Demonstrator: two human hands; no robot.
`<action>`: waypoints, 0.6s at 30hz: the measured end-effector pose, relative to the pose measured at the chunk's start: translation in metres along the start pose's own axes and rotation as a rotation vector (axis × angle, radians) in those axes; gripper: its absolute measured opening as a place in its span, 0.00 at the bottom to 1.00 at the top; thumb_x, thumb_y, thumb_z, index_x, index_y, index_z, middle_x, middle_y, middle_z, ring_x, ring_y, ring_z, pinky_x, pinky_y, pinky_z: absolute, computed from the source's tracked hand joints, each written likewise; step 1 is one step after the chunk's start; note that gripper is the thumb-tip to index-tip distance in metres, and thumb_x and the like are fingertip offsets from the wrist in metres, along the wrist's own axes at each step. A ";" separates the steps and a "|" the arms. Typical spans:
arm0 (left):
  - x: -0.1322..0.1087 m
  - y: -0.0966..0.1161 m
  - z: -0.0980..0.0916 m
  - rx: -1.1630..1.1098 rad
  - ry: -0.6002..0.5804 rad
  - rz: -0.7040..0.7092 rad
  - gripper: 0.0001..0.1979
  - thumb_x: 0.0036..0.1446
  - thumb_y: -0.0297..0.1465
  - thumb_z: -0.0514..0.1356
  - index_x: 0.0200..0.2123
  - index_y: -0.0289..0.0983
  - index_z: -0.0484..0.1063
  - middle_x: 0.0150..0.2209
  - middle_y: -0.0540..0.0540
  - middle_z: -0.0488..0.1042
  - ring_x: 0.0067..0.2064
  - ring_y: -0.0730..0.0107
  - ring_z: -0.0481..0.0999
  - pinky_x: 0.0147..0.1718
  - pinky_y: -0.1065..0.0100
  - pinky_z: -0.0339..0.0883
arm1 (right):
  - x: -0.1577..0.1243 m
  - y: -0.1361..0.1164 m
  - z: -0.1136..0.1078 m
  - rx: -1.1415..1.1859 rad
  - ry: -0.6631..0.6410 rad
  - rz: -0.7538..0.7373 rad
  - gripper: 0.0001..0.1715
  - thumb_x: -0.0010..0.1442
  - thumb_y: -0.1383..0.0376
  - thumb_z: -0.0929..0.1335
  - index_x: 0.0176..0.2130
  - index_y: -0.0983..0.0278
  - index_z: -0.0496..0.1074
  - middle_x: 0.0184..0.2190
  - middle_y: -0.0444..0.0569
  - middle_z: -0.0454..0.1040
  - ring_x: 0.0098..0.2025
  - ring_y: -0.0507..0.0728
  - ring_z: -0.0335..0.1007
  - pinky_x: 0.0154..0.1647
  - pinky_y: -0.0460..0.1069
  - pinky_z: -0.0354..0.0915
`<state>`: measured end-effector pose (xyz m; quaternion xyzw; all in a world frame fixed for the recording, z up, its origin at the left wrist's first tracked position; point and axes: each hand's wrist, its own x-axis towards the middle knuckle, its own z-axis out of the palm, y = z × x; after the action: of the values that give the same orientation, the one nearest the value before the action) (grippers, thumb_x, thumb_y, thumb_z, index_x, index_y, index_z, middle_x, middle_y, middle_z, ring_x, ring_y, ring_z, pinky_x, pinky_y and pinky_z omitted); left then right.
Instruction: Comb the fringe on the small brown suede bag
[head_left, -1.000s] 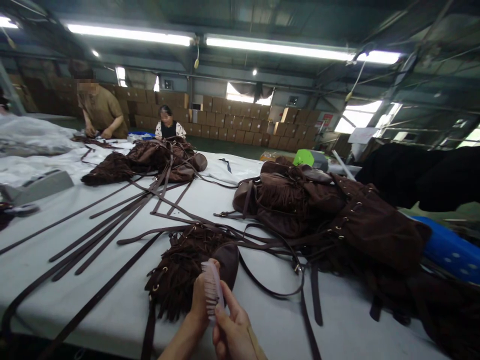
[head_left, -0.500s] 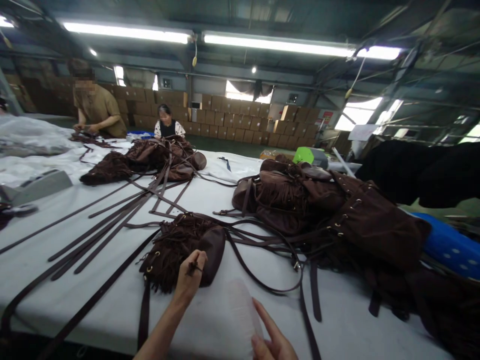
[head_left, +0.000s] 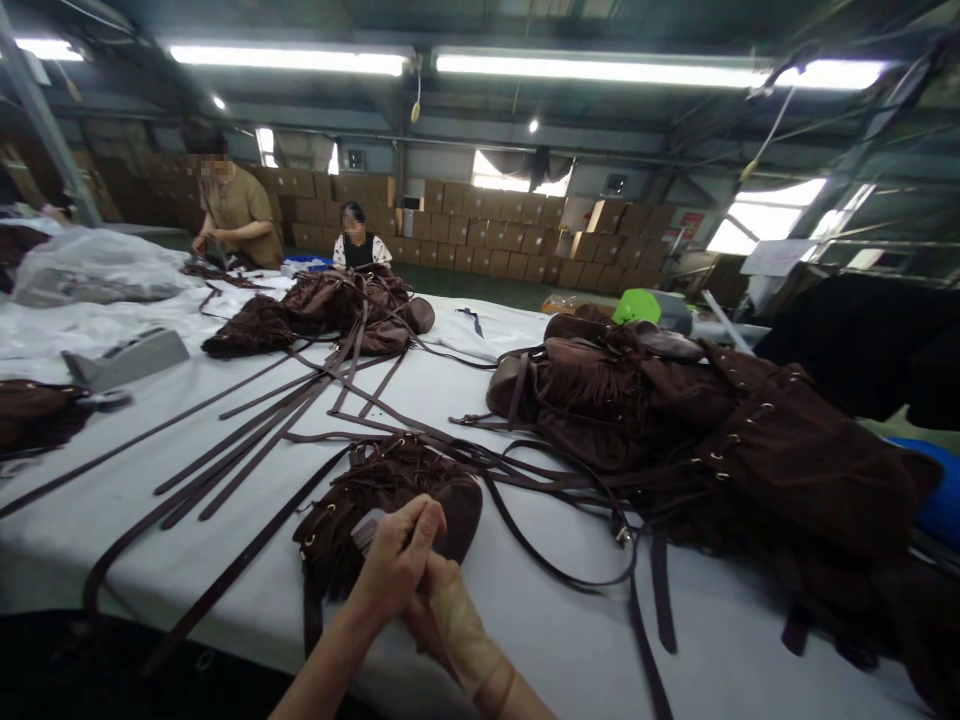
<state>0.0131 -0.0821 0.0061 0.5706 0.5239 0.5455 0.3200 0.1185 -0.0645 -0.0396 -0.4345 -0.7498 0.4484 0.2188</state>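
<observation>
A dark brown fringed bag point(head_left: 349, 490) with brass-coloured rings lies on the white-covered table. My left hand point(head_left: 401, 545) is closed over its front, the thumb pressed down on the fingers; whatever it grips is hidden. Right against it from below is my right hand point(head_left: 450, 600), its fingers bent and mostly covered by the left. A pale, see-through strip point(head_left: 366, 528) sticks out beyond the left hand, lying over the fringe. The bag's smooth round end point(head_left: 459, 510) shows past the hands.
More brown bags are heaped at right point(head_left: 600, 400) and further back point(head_left: 345, 310). Long straps point(head_left: 247, 440) cross the table point(head_left: 540, 620). A grey tool point(head_left: 131, 360) stands at left near clear plastic bags point(head_left: 97, 265). Two people are across the table, stacked cartons behind them.
My right hand has moved up and left with the pale strip to meet my left hand at the bag. The dark strands seen in my left fist are now hidden. The view has shifted left.
</observation>
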 end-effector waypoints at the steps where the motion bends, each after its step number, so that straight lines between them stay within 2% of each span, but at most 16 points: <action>1: 0.002 0.001 -0.008 0.002 -0.035 -0.008 0.17 0.64 0.42 0.52 0.29 0.38 0.68 0.24 0.54 0.64 0.28 0.72 0.65 0.29 0.71 0.59 | -0.002 0.003 0.004 0.082 -0.034 0.034 0.27 0.62 0.54 0.62 0.56 0.64 0.67 0.26 0.44 0.72 0.20 0.52 0.67 0.20 0.45 0.65; 3: 0.008 -0.005 -0.023 -0.003 0.017 -0.033 0.15 0.64 0.43 0.52 0.36 0.39 0.70 0.27 0.53 0.68 0.30 0.71 0.68 0.31 0.71 0.61 | -0.009 0.007 0.004 0.289 -0.140 0.084 0.29 0.65 0.49 0.59 0.55 0.64 0.66 0.21 0.39 0.67 0.13 0.48 0.58 0.11 0.42 0.56; 5: 0.012 -0.018 -0.036 0.013 0.076 -0.064 0.15 0.63 0.43 0.53 0.41 0.39 0.72 0.32 0.51 0.73 0.35 0.68 0.72 0.36 0.69 0.64 | -0.018 0.010 -0.005 0.534 -0.246 0.124 0.32 0.62 0.45 0.63 0.54 0.64 0.66 0.19 0.36 0.64 0.11 0.46 0.54 0.09 0.39 0.52; 6: 0.014 -0.026 -0.040 0.003 0.042 -0.095 0.16 0.63 0.43 0.53 0.42 0.39 0.73 0.35 0.49 0.75 0.39 0.66 0.74 0.41 0.68 0.65 | -0.023 0.011 -0.010 0.633 -0.279 0.138 0.33 0.60 0.44 0.65 0.54 0.65 0.66 0.18 0.35 0.63 0.11 0.45 0.54 0.09 0.39 0.52; 9: 0.015 -0.055 -0.041 -0.216 -0.256 -0.246 0.19 0.61 0.43 0.55 0.46 0.37 0.75 0.49 0.43 0.77 0.53 0.60 0.72 0.56 0.63 0.61 | -0.039 0.021 -0.023 0.712 -0.334 0.151 0.37 0.59 0.46 0.68 0.57 0.67 0.64 0.16 0.35 0.64 0.12 0.45 0.55 0.11 0.38 0.53; 10: 0.014 -0.063 -0.039 -0.314 -0.316 -0.294 0.21 0.61 0.44 0.54 0.49 0.37 0.75 0.53 0.42 0.75 0.56 0.59 0.70 0.58 0.61 0.59 | -0.044 0.026 -0.026 0.712 -0.356 0.149 0.38 0.59 0.47 0.68 0.59 0.66 0.63 0.16 0.36 0.65 0.12 0.45 0.56 0.12 0.38 0.53; 12: 0.012 -0.075 -0.032 -0.398 -0.363 -0.330 0.25 0.62 0.46 0.50 0.53 0.36 0.72 0.57 0.41 0.72 0.60 0.60 0.67 0.61 0.60 0.57 | -0.053 0.036 -0.028 0.707 -0.390 0.153 0.38 0.60 0.48 0.68 0.62 0.65 0.61 0.17 0.37 0.66 0.13 0.45 0.55 0.13 0.39 0.54; 15: 0.012 -0.081 -0.016 -0.103 -0.479 -0.239 0.28 0.62 0.46 0.51 0.60 0.39 0.65 0.63 0.43 0.64 0.64 0.60 0.60 0.65 0.58 0.49 | -0.062 0.041 -0.027 0.731 -0.413 0.171 0.39 0.60 0.49 0.68 0.63 0.64 0.60 0.16 0.36 0.66 0.12 0.45 0.54 0.12 0.39 0.52; 17: 0.012 -0.081 -0.002 0.115 -0.555 -0.179 0.33 0.59 0.46 0.56 0.65 0.40 0.58 0.67 0.42 0.58 0.67 0.57 0.53 0.67 0.54 0.42 | -0.067 0.037 -0.026 0.764 -0.423 0.139 0.39 0.58 0.50 0.70 0.63 0.63 0.61 0.18 0.38 0.69 0.16 0.47 0.60 0.17 0.40 0.59; 18: 0.012 -0.081 0.006 0.195 -0.552 -0.171 0.37 0.57 0.47 0.58 0.66 0.40 0.56 0.68 0.41 0.55 0.68 0.53 0.49 0.67 0.51 0.39 | -0.070 0.034 -0.025 0.783 -0.417 0.106 0.39 0.57 0.50 0.71 0.62 0.62 0.63 0.22 0.40 0.72 0.20 0.48 0.65 0.23 0.42 0.65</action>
<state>-0.0029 -0.0499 -0.0672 0.6790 0.5132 0.2882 0.4387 0.1891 -0.1039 -0.0521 -0.2571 -0.5283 0.7871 0.1876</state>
